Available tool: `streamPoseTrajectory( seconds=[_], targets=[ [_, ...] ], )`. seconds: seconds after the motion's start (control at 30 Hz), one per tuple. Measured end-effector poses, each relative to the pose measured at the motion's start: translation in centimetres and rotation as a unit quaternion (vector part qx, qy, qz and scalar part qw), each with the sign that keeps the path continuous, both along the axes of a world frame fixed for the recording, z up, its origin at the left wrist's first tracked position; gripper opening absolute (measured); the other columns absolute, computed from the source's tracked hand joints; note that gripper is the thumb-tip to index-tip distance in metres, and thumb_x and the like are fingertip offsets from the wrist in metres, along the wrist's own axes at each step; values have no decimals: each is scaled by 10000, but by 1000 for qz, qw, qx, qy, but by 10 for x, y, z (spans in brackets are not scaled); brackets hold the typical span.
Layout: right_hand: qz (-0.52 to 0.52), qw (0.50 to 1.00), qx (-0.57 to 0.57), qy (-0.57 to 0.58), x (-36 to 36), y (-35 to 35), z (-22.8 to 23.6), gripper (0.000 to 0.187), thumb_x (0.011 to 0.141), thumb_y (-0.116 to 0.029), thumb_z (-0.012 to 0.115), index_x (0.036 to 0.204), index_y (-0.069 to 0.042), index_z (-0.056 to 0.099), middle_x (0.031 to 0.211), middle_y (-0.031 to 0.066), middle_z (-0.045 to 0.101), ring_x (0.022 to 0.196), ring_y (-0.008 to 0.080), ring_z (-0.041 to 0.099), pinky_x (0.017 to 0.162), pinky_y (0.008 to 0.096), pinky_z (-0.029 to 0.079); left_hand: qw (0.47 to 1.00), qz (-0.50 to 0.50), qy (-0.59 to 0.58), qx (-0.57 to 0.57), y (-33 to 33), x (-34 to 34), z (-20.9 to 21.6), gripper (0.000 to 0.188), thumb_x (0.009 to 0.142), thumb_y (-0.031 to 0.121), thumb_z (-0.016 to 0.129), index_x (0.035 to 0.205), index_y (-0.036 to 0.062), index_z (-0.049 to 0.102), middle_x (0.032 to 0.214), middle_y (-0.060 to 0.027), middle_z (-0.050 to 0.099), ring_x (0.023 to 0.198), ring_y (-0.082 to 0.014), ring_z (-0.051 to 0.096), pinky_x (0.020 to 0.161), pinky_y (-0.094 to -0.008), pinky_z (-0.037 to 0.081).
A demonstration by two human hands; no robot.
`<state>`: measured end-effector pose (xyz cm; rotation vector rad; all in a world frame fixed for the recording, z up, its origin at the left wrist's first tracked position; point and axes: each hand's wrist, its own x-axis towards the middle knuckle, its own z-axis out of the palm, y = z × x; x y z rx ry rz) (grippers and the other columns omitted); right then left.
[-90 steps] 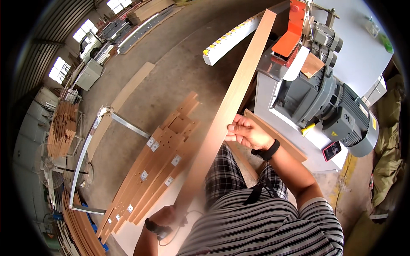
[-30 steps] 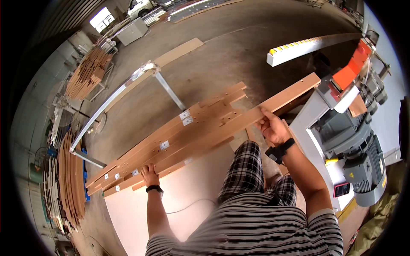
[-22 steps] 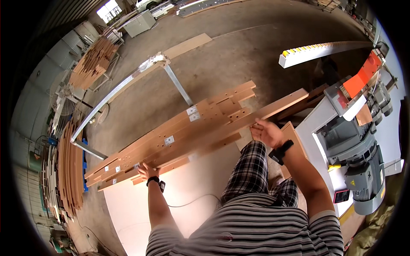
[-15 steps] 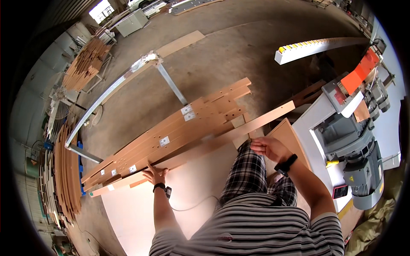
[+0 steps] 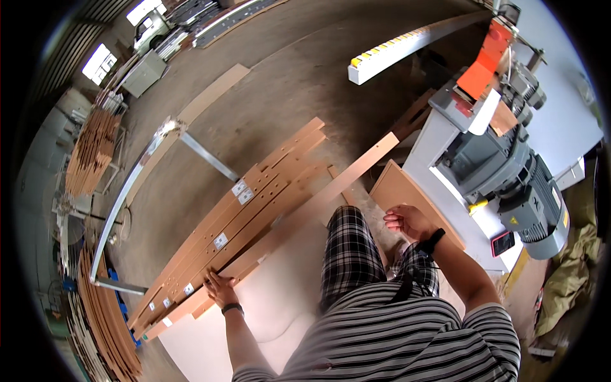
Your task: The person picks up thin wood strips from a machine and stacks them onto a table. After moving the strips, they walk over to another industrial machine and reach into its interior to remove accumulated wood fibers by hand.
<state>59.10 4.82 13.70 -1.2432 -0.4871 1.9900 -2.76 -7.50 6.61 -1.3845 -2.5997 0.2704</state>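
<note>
A long, narrow brown board point(image 5: 359, 165) slants across the near side of a stack of similar boards point(image 5: 270, 191); several have drilled holes and white labels. My left hand point(image 5: 220, 289) rests on the long board toward its left end, fingers spread over it and thumb apart. My right hand point(image 5: 409, 223) hovers over the space by my right leg, clear of the long board. Its fingers are loosely bent, with nothing visible in them. A pale work surface point(image 5: 270, 286) lies under the near edge of the boards.
At right stand a grey motor point(image 5: 534, 204), an orange machine part point(image 5: 485, 60) and a phone point(image 5: 502, 243). A brown panel point(image 5: 407, 191) leans by the machine. Beyond the stack rises a metal frame point(image 5: 210, 158). A white roller rail point(image 5: 394, 54) extends at the back; more boards point(image 5: 105, 312) lie far left.
The view has turned, shifting the scene leftward. My left hand stays on the long board. My right hand has come away from beside the board and now sits farther from it.
</note>
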Motion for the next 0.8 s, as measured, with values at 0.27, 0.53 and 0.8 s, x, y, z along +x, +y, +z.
streamPoseTrajectory(
  seconds=[0.27, 0.53, 0.8],
  targets=[
    [-87, 996, -13, -15, 34, -24, -18, 160, 932, -171, 519, 931, -35, 604, 867, 74, 643, 750, 163, 617, 710, 285, 525, 998, -16, -56, -10, 24, 22, -11, 713, 908, 420, 537, 1466, 94, 234, 1511, -76, 267, 1380, -290, 275, 1075, -478, 319],
    [-144, 988, 49, -35, 36, -47, -9, 158, 901, -181, 554, 926, -40, 621, 823, 66, 653, 683, 144, 629, 624, 269, 539, 970, -199, 85, 113, 10, -94, -82, 546, 930, 325, 452, 1364, 2, 383, 1291, -246, 463, 1152, -418, 451, 973, -516, 386],
    [-174, 959, 196, -110, 66, -73, -135, 160, 892, -175, 573, 908, -26, 629, 805, 70, 659, 664, 135, 641, 599, 253, 538, 955, -222, 177, 88, 41, -67, -133, 734, 965, 521, 277, 1435, -41, 238, 1448, -330, 244, 1340, -501, 231, 1074, -612, 207]
  ],
)
